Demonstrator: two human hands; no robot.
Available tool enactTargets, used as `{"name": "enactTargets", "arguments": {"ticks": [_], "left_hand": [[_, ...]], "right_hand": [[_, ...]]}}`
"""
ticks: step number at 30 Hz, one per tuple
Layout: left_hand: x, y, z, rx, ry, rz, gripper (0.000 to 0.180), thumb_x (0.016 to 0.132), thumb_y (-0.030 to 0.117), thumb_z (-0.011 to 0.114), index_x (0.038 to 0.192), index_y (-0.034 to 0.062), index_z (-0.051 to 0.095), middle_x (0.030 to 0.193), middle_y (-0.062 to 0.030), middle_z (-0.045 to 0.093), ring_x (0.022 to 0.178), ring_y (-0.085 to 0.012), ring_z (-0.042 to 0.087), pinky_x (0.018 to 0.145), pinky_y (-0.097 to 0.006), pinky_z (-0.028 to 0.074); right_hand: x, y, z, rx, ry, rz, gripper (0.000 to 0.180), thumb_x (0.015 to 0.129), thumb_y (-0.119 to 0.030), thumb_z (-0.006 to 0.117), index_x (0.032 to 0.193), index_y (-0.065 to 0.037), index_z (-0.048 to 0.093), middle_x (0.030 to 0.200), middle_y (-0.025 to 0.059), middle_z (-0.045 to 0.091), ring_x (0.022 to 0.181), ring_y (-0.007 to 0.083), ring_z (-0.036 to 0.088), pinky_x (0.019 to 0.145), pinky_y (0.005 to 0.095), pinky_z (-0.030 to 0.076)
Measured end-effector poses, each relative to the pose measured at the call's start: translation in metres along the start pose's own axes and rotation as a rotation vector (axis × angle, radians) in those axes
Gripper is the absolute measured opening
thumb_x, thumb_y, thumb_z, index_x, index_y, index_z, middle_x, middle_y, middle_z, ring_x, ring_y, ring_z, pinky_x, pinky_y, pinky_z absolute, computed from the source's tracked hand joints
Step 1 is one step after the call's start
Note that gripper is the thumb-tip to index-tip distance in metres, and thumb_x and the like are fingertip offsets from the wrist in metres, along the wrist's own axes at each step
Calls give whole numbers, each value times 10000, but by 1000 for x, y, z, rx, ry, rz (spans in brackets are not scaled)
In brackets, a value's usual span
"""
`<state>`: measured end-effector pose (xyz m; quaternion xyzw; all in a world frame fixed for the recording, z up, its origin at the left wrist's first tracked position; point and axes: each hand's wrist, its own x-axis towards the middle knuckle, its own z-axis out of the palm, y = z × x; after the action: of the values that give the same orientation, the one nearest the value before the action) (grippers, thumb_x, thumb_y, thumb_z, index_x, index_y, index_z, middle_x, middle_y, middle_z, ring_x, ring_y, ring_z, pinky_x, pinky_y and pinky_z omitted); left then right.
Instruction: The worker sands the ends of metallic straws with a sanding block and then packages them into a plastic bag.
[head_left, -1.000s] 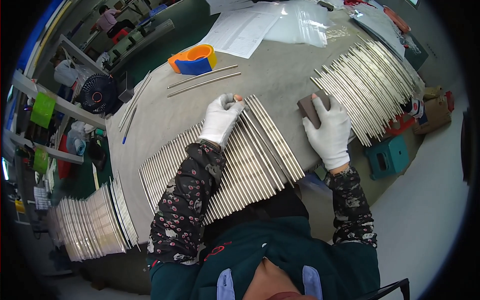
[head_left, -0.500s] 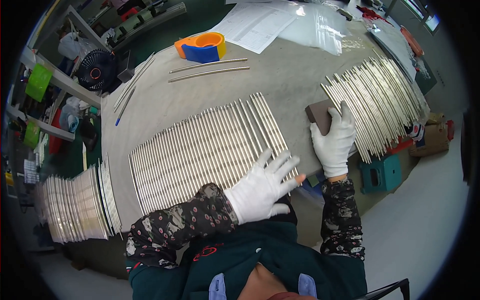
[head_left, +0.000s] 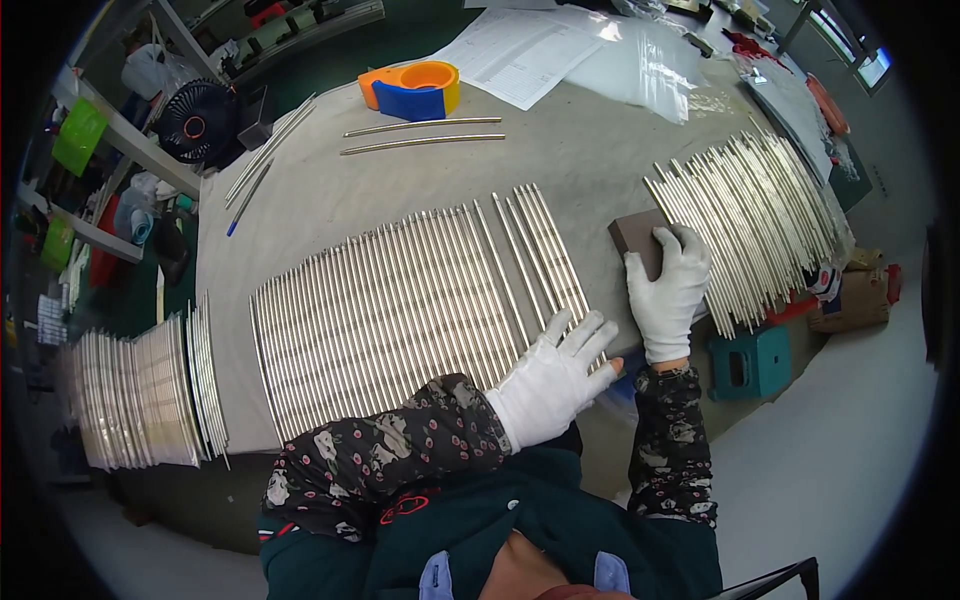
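Note:
My left hand [head_left: 552, 382], in a white glove with one bare fingertip, lies palm down with fingers outstretched over the lower ends of thin silvery metal rods [head_left: 545, 240]. These few rods stand slightly apart from a long side-by-side row of similar rods [head_left: 385, 310]. My right hand [head_left: 670, 297], also gloved, is closed around the near end of a brown rectangular block [head_left: 631, 229], thumb on one side and fingers on the other. Just right of it lies a dense pile of rods [head_left: 748, 225]. The glove hides part of the block.
Bundled rods [head_left: 140, 395] rest at the left table edge. Two loose rods [head_left: 425, 142] lie before an orange and blue tape dispenser [head_left: 418, 92]. A pen [head_left: 247, 203], papers [head_left: 515, 50], clear plastic bags [head_left: 640, 65] and a fan [head_left: 197, 125] surround the work area. A teal stool [head_left: 750, 362] stands below right.
My left hand has shifted right along the rods' near ends. A rod now stands apart between the long row and the small right-hand group. The right hand's fingers have drawn in at the block.

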<state>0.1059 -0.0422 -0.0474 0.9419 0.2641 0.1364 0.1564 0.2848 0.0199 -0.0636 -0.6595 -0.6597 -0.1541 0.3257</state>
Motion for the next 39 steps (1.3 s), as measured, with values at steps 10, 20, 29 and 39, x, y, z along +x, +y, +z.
{"name": "enactTargets", "arguments": {"ticks": [10,20,29,39], "left_hand": [[-6,10,-6,20,36,26,515,683,192,619,1160,43,492,1278,-166,410,1241,-316,342,1010,-484,268],[-115,-13,-75,187,142,-363,573,788,282,623,1264,51,404,1295,-188,413,1211,-364,393,1001,-515,272],[-256,-78,-78,158,788,-826,415,909,180,487,1274,9,393,1292,-167,438,1226,-293,402,1034,-402,313],[-269,-95,-63,84,723,-981,387,892,95,492,1257,-11,420,1278,-139,468,1215,-254,413,1043,-346,282]], "right_hand": [[2,2,-9,61,0,-67,399,628,-193,707,968,-29,578,1054,143,513,1032,309,455,864,426,380],[-31,-26,-55,355,-218,-470,230,628,0,625,841,-73,575,886,55,563,802,249,552,677,355,441],[-45,-19,-50,433,-247,-402,201,642,-44,654,821,-99,581,878,34,566,835,231,542,714,346,427],[-45,-31,-54,390,-315,-305,221,616,-43,658,810,-96,566,904,38,560,875,238,530,732,351,411]]}}
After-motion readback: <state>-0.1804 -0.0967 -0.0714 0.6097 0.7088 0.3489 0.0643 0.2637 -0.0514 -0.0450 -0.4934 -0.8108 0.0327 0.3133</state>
